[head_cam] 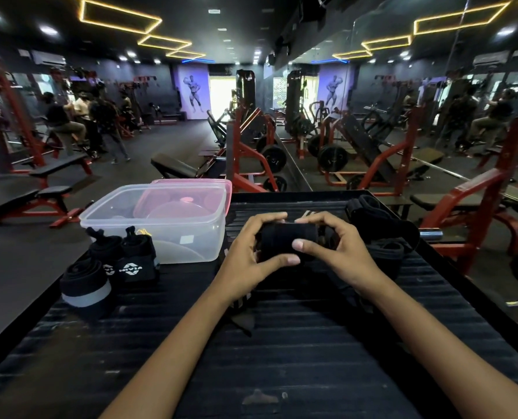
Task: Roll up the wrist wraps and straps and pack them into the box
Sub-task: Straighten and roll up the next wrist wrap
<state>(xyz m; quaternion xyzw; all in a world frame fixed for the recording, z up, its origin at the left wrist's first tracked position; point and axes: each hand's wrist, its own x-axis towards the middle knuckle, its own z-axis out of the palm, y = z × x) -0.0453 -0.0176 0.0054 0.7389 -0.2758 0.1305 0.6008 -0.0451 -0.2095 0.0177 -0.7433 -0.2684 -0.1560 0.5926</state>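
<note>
Both hands grip a black rolled wrist wrap [286, 237] above the dark ribbed table [282, 358]. My left hand [245, 258] holds its left end, thumb across the front. My right hand [339, 249] holds the right end, thumb pressed on the roll. A clear plastic box [158, 219] stands open to the left of my hands, with a pink lid [191, 189] leaning in it. Left of the box stand two rolled black wraps [124, 258] with white logos and a black strap roll with a grey band [85, 285]. Loose black straps [381, 231] lie at the right.
The table's left edge drops to the gym floor. Red and black benches and weight machines [251, 152] stand beyond the table. A mirror wall [433, 116] runs along the right. Several people stand at the far left.
</note>
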